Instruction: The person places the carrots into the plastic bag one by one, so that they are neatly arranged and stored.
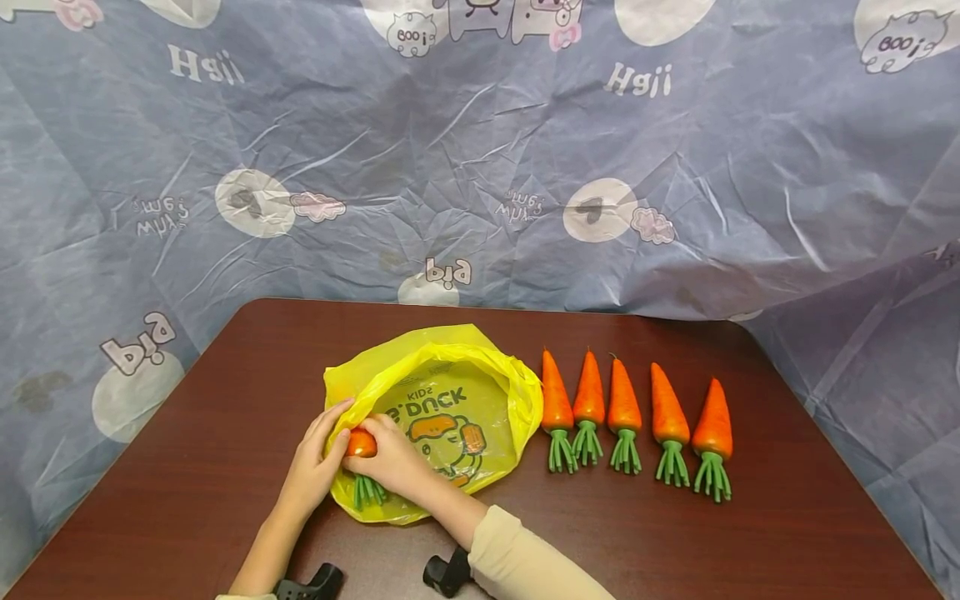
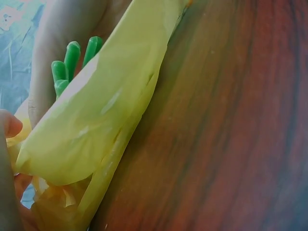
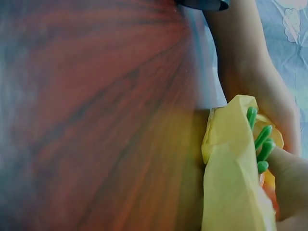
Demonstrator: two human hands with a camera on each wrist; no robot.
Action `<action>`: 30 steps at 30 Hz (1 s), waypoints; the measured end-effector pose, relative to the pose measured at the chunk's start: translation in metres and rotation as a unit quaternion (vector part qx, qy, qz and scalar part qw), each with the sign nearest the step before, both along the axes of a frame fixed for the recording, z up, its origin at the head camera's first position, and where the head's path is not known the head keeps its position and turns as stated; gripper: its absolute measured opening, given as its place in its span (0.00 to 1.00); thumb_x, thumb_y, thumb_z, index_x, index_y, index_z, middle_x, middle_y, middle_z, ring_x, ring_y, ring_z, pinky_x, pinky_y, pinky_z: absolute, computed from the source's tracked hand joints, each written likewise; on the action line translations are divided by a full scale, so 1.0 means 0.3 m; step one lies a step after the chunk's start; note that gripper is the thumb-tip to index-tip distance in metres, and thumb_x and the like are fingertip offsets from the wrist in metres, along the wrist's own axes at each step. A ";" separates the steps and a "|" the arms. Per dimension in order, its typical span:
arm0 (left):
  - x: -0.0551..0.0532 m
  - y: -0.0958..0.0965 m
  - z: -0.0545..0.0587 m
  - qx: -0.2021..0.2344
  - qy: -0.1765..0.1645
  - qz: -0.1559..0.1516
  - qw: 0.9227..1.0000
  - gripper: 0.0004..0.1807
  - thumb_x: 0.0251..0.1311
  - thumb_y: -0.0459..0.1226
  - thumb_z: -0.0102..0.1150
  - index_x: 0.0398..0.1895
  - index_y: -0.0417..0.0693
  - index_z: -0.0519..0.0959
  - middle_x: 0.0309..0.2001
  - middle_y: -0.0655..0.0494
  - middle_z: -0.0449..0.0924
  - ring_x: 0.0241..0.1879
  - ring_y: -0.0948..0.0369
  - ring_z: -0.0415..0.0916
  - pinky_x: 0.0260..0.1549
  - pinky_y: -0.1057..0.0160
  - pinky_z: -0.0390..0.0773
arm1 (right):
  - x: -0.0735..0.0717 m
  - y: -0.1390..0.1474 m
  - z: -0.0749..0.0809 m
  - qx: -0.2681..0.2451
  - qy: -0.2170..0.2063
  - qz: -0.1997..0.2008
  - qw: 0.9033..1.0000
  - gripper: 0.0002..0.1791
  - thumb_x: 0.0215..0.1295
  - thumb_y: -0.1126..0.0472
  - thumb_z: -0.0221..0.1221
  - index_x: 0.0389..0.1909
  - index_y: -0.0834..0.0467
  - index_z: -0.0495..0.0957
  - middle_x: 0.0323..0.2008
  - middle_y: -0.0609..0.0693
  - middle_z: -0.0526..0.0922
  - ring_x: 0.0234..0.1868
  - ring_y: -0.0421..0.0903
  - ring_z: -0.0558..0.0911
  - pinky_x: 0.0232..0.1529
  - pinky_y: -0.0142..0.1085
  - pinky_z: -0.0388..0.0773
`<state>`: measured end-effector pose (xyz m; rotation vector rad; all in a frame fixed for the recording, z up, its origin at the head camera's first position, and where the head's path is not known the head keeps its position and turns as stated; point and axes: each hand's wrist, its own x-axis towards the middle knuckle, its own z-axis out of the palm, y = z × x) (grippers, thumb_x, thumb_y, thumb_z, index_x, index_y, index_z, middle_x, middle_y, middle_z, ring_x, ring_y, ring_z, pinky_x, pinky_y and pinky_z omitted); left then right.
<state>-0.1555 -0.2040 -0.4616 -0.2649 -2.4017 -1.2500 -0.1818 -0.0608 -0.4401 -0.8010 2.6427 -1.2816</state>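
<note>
My right hand (image 1: 397, 460) is clamped on one carrot (image 1: 362, 443), with fingers and thumb curled round its orange upper part. My left hand (image 1: 315, 458) pinches the left rim of the yellow bag (image 1: 527, 392), thumb on the inner side. The carrot is within the bag's mouth, at the left end, and its green stems (image 1: 367, 493) point toward me; in both wrist views they show above the edge of the plastic. The tip I cannot see.

I think the stems are the main danger: they spread, so they could hook this thin rim and drag it along. If my left pinch becomes weak, the soft wall may fold inward over the carrot. The skin looks glossy, so it might slip from my fingers. Five other carrots (image 1: 624, 402) lie to the right on the table (image 1: 225, 417); the nearest is just beside the bag, and a sideways pull could push it.
</note>
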 end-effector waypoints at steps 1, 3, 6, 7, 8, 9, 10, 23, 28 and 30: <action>0.000 0.000 0.000 0.000 0.000 -0.002 1.000 0.22 0.63 0.33 0.49 0.61 0.53 0.68 0.60 0.48 0.68 0.59 0.57 0.60 0.57 0.55 0.61 | 0.001 0.000 -0.004 0.002 0.002 0.001 1.000 0.26 0.53 0.50 0.63 0.53 0.54 0.73 0.52 0.51 0.72 0.44 0.39 0.74 0.41 0.26 0.71; -0.001 0.000 0.001 0.000 -0.002 -0.004 1.000 0.22 0.63 0.33 0.49 0.61 0.53 0.68 0.60 0.47 0.68 0.59 0.54 0.60 0.55 0.46 0.61 | 0.003 0.002 -0.007 0.005 0.005 0.004 1.000 0.26 0.54 0.49 0.62 0.53 0.54 0.73 0.53 0.50 0.72 0.44 0.39 0.74 0.41 0.26 0.71; 0.000 0.001 0.004 0.005 -0.008 -0.008 1.000 0.22 0.63 0.34 0.48 0.61 0.52 0.67 0.60 0.46 0.67 0.59 0.53 0.60 0.55 0.42 0.61 | 0.004 0.009 -0.005 0.013 0.005 0.013 1.000 0.26 0.55 0.49 0.61 0.55 0.53 0.71 0.55 0.49 0.72 0.46 0.39 0.74 0.43 0.27 0.72; 0.000 0.001 0.006 0.006 -0.009 -0.008 1.000 0.22 0.63 0.34 0.49 0.61 0.52 0.67 0.61 0.46 0.67 0.60 0.54 0.60 0.55 0.41 0.61 | 0.004 0.011 -0.003 0.017 0.005 0.017 1.000 0.27 0.56 0.49 0.61 0.56 0.52 0.71 0.56 0.49 0.71 0.47 0.40 0.74 0.43 0.28 0.72; 0.001 0.001 0.007 0.007 -0.011 -0.008 1.000 0.22 0.63 0.34 0.49 0.61 0.53 0.67 0.61 0.47 0.67 0.60 0.55 0.60 0.55 0.42 0.61 | 0.005 0.015 0.000 0.022 0.003 0.021 1.000 0.27 0.56 0.49 0.60 0.57 0.52 0.70 0.57 0.49 0.71 0.47 0.40 0.74 0.43 0.28 0.72; 0.003 0.001 0.008 0.009 -0.013 -0.007 1.000 0.22 0.63 0.35 0.49 0.61 0.53 0.67 0.61 0.47 0.67 0.60 0.56 0.60 0.55 0.41 0.61 | 0.005 0.018 0.003 0.027 0.001 0.025 0.999 0.28 0.56 0.48 0.60 0.57 0.52 0.69 0.57 0.48 0.70 0.48 0.40 0.74 0.43 0.28 0.72; 0.004 0.001 0.008 0.011 -0.012 -0.008 1.000 0.21 0.63 0.35 0.49 0.61 0.53 0.68 0.61 0.47 0.67 0.60 0.59 0.59 0.55 0.41 0.61 | 0.006 0.021 0.006 0.033 0.000 0.028 0.999 0.28 0.57 0.48 0.60 0.58 0.52 0.69 0.58 0.48 0.70 0.48 0.40 0.74 0.43 0.28 0.72; 0.005 -0.001 0.006 0.010 -0.011 -0.011 1.000 0.21 0.64 0.35 0.48 0.61 0.52 0.67 0.61 0.45 0.66 0.59 0.52 0.59 0.55 0.39 0.61 | 0.018 0.069 0.080 0.170 0.059 0.038 0.983 0.28 0.58 0.43 0.55 0.59 0.47 0.69 0.62 0.47 0.68 0.62 0.46 0.68 0.62 0.44 0.64; 0.004 0.000 0.005 0.011 -0.015 -0.010 1.000 0.21 0.64 0.36 0.48 0.61 0.52 0.67 0.61 0.45 0.66 0.60 0.52 0.59 0.55 0.39 0.61 | 0.016 0.083 0.099 0.202 0.087 0.038 0.975 0.26 0.60 0.42 0.52 0.59 0.45 0.70 0.62 0.45 0.69 0.64 0.46 0.66 0.66 0.48 0.56; 0.002 -0.001 0.002 0.009 -0.014 -0.009 1.000 0.21 0.64 0.36 0.48 0.61 0.52 0.67 0.61 0.45 0.66 0.60 0.51 0.59 0.54 0.39 0.61 | 0.016 0.090 0.108 0.207 0.094 0.037 0.973 0.26 0.61 0.42 0.51 0.59 0.45 0.70 0.62 0.45 0.69 0.64 0.46 0.66 0.67 0.48 0.55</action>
